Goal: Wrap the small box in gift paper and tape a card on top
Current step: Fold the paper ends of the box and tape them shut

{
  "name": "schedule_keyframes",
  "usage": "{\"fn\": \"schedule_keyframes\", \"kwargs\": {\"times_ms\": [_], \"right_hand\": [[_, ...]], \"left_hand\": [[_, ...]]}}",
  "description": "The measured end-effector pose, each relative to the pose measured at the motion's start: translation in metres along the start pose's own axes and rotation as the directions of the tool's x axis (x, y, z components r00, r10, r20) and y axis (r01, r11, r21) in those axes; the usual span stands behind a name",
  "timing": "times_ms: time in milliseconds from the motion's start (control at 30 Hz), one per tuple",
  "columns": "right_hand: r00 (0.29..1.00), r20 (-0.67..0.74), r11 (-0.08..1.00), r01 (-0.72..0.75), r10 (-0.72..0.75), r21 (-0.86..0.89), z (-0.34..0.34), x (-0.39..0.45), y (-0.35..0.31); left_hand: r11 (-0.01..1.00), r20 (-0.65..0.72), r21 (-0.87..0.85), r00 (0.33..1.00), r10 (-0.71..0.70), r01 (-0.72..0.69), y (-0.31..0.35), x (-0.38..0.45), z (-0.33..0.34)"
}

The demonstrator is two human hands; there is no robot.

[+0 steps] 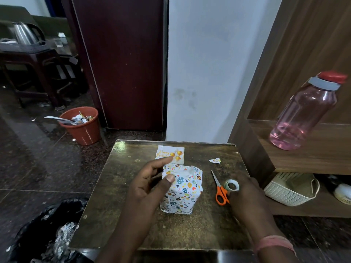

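Two bare forearms, no sleeves in view; pink thread band [275, 242] round the right wrist.

- We see the wrapped box [181, 190] at the centre of the table [117, 215], with the card [169, 154] just behind it.
- Scissors [220, 188] lie to its right; the tape roll [231, 185] sits right of the scissors.
- A paper scrap [215, 160] lies behind the scissors.
- A bin [81, 126] stands on the floor, behind and left of the table.

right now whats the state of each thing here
box: wrapped, upright
card: flat on the table, not taped on
tape roll: held by right hand
scissors: closed, lying flat
left hand: holding the box
bottle: capped
bin: holds scraps
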State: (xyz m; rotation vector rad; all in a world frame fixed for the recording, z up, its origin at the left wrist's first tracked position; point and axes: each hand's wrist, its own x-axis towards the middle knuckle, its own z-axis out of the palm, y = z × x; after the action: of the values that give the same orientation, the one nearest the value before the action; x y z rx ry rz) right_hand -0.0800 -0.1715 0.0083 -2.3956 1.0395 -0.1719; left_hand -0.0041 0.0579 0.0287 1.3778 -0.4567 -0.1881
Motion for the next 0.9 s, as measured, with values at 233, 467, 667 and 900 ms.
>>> {"fn": "schedule_keyframes", "kwargs": {"times_ms": [233,467,667,900], "right_hand": [[1.000,0.005,1.000,-0.011,0.011,0.002,0.001,0.001,0.001],[0.999,0.028,0.999,-0.016,0.017,-0.029,0.001,0.002,0.002],[0.999,0.034,0.998,-0.035,0.037,-0.050,0.004,0.002,0.003],[0.998,-0.022,0.985,-0.060,0.064,0.165,0.002,0.011,0.015]], "left_hand": [[0.955,-0.125,-0.291,0.988,-0.093,0.053,-0.006,0.011,-0.010],[0.938,-0.170,-0.339,0.976,-0.137,0.073,-0.006,0.014,-0.010],[0.949,-0.226,-0.311,0.967,-0.120,0.045,-0.011,0.015,-0.015],[0.958,-0.252,-0.284,0.962,-0.107,0.033,-0.013,0.015,-0.016]]}}
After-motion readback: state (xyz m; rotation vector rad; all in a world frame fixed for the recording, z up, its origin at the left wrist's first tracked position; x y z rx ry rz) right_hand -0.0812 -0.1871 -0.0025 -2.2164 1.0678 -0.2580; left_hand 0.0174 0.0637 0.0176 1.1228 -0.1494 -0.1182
